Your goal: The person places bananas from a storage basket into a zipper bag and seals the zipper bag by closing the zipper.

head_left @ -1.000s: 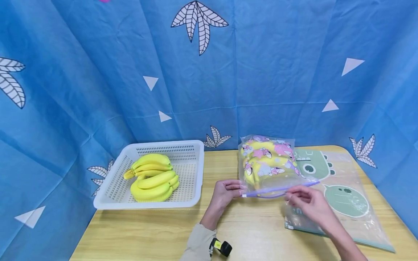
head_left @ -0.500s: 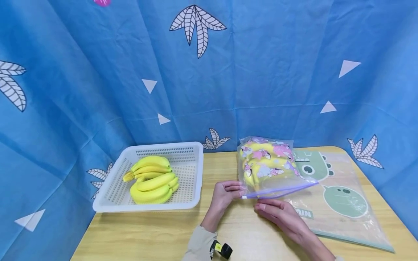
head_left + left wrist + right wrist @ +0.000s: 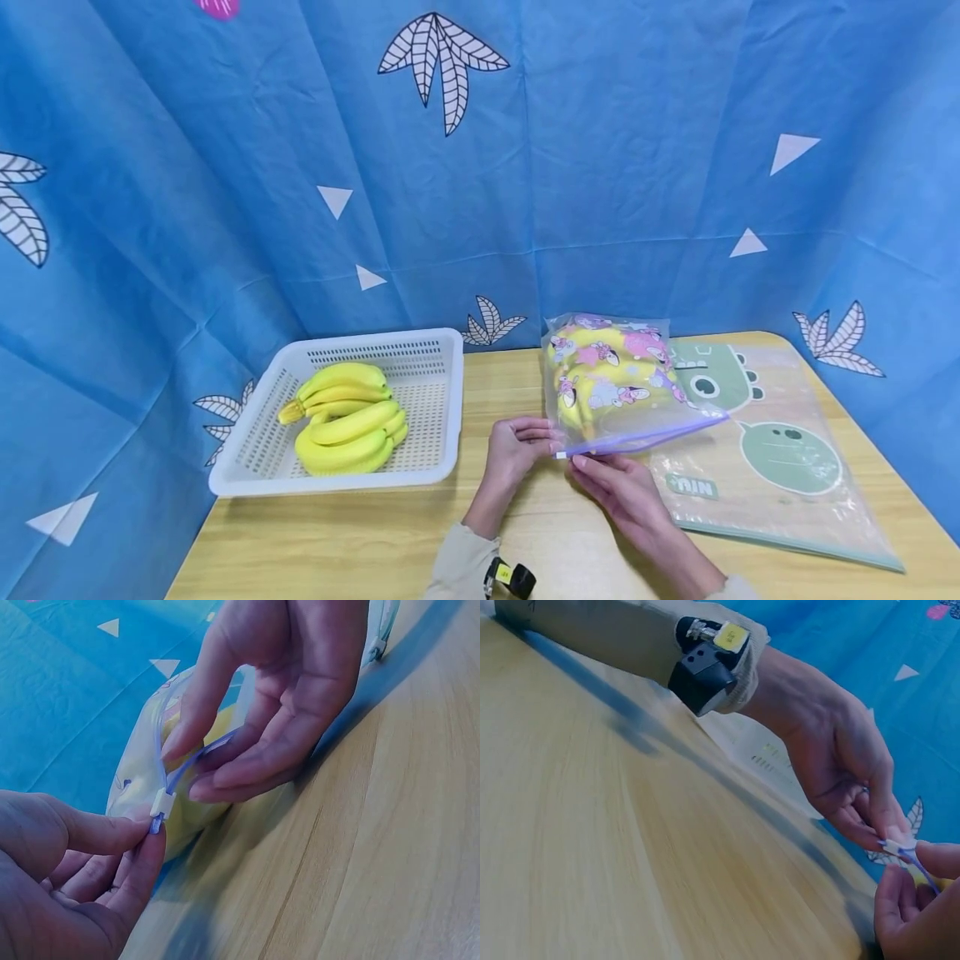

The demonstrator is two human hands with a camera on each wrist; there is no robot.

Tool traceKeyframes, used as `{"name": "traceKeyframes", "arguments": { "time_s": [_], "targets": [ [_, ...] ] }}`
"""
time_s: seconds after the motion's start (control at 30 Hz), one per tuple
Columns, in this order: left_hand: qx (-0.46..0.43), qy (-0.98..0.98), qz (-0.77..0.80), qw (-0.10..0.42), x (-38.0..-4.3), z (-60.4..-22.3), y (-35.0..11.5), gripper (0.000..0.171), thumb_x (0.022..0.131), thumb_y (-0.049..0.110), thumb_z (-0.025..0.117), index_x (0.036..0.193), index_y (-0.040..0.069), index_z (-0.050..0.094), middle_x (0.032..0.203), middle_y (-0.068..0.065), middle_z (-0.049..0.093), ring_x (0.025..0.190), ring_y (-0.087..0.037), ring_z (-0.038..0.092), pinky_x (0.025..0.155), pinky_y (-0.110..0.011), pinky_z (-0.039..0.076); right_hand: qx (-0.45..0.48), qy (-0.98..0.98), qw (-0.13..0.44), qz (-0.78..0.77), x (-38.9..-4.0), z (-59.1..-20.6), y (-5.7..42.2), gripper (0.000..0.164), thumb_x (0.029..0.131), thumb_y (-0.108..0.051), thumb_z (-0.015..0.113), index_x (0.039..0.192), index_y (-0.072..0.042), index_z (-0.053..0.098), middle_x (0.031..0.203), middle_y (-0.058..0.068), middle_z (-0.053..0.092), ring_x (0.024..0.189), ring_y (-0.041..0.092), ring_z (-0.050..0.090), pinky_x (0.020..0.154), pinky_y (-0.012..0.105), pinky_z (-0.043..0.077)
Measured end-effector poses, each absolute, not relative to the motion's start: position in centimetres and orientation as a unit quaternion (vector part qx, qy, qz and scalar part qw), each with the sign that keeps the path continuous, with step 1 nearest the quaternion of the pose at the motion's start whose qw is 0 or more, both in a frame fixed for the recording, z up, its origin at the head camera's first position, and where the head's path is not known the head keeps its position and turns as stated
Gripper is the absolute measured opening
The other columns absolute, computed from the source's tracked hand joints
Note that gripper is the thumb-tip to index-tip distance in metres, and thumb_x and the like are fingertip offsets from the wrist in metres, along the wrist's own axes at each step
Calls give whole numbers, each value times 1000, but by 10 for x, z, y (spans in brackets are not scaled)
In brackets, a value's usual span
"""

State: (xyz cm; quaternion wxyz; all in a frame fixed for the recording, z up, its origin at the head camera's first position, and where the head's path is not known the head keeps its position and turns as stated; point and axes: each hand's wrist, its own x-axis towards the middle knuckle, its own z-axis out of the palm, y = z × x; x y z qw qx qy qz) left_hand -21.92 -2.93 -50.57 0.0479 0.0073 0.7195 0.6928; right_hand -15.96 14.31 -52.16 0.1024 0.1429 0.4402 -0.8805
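Observation:
A clear slider zip bag [image 3: 611, 392] printed with pink and purple cartoons lies on the table with yellow bananas inside. My left hand [image 3: 516, 450] pinches its near-left corner between thumb and fingers, at the end of the purple zip. Just beside those fingertips, in the left wrist view, sits the white slider [image 3: 163, 802]. The zip strips part beyond it. My right hand [image 3: 626, 500] is close to the slider, its thumb on one side of the parted mouth and its fingers on the other, with a gap between them. In the right wrist view my right fingers [image 3: 900, 900] are partly cut off.
To the left stands a white perforated basket [image 3: 450, 417] with bunches of bananas [image 3: 348, 425] in it. A larger clear bag with a green dinosaur print [image 3: 787, 458] lies flat at the right. Behind the wooden table [image 3: 337, 542] hangs a blue patterned curtain [image 3: 622, 167].
My right hand has moved left along the bag's zip edge, from its right half to near the slider. My left hand keeps its grip on the corner.

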Motion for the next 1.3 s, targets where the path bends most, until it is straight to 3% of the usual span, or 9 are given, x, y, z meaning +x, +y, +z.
{"name": "traceKeyframes", "arguments": {
  "time_s": [0.17, 0.43, 0.6, 0.93, 1.3],
  "targets": [
    [15, 722, 690, 48, -218, -505, -28, 28, 73, -16, 83, 99, -9, 76, 87, -20, 76, 82, -29, 76, 71, -27, 62, 151, 452, 79, -876, -162, -523, 134, 41, 88, 15, 66, 127, 15, 53, 110, 14, 68, 103, 27, 71, 101, 41, 55],
    [13, 721, 691, 52, -217, -502, -27, 27, 73, -17, 82, 98, -8, 76, 87, -20, 76, 82, -29, 76, 71, -27, 62, 167, 451, 56, -875, -165, -525, 127, 43, 89, 17, 63, 129, 17, 47, 106, 14, 70, 96, 23, 73, 97, 37, 57],
    [20, 731, 680, 50, -218, -501, -29, 27, 73, -16, 82, 98, -8, 76, 88, -20, 76, 83, -31, 76, 71, -27, 63, 175, 464, 57, -867, -168, -525, 125, 49, 88, 15, 68, 132, 15, 46, 109, 15, 70, 98, 22, 72, 96, 36, 58],
    [15, 708, 701, 89, -219, -502, -34, 32, 73, -16, 82, 103, -9, 75, 93, -21, 76, 84, -27, 76, 72, -28, 63, 197, 474, 60, -856, -170, -523, 129, 44, 86, 13, 71, 125, 13, 51, 99, 10, 70, 86, 19, 72, 88, 32, 61],
    [1, 686, 716, 128, -220, -501, -37, 33, 74, -13, 82, 106, -9, 74, 97, -20, 76, 84, -21, 75, 69, -24, 61, 156, 492, 99, -851, -167, -521, 136, 29, 91, 7, 71, 117, 13, 59, 98, 12, 71, 88, 21, 72, 87, 31, 61]
  ]
}}
